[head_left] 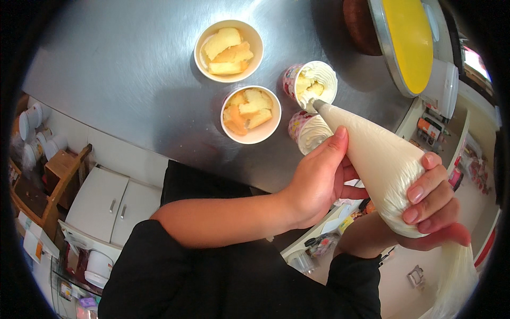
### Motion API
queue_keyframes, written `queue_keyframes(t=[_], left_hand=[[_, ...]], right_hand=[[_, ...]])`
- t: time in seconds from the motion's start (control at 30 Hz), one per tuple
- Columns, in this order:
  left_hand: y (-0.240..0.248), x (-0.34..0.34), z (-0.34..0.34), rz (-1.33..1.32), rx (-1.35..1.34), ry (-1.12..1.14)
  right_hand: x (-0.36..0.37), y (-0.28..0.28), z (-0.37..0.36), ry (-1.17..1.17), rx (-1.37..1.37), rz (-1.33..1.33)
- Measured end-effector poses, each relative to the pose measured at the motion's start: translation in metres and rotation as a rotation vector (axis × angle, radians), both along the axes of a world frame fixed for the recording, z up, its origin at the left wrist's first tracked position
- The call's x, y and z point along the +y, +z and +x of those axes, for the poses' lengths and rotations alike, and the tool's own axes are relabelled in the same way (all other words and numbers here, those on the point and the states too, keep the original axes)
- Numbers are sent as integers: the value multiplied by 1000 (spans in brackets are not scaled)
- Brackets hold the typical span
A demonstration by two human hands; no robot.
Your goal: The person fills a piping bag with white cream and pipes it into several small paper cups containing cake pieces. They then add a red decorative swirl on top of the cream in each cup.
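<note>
A full piping bag of pale cream slants across the right side, its metal nozzle down at the rim of a patterned paper cup. Cream rings the inside of that cup around yellow cake pieces. My left hand supports the bag's lower part, thumb along its side. My right hand is wrapped around the wide top end, and loose plastic trails below it. Partly hidden behind the bag, a second patterned cup is topped with piped cream. Left of these, two paper cups contain torn sponge cake pieces.
The cups stand on a shiny metal table. A round yellow-topped stand rises at the far right. White cabinets and a wooden rack are at the left. Shelves with packages lie past the table's right edge.
</note>
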State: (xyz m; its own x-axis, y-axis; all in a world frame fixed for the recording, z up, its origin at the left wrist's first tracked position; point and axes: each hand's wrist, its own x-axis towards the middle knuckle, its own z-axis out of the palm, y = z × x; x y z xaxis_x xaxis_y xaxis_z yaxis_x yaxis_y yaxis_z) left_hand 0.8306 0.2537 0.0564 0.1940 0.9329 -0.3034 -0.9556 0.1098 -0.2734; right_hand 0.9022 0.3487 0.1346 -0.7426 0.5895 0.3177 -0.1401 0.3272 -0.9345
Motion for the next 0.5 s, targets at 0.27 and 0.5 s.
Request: queue_keyframes(t=[0.27,0.5], left_hand=[[-7,-3,-3,9,-33,30],[-7,1,-11,26,-20,52]], right_hand=[[8,1,-8,99,-109,-45],[13,1,-19,70,-103,-39]])
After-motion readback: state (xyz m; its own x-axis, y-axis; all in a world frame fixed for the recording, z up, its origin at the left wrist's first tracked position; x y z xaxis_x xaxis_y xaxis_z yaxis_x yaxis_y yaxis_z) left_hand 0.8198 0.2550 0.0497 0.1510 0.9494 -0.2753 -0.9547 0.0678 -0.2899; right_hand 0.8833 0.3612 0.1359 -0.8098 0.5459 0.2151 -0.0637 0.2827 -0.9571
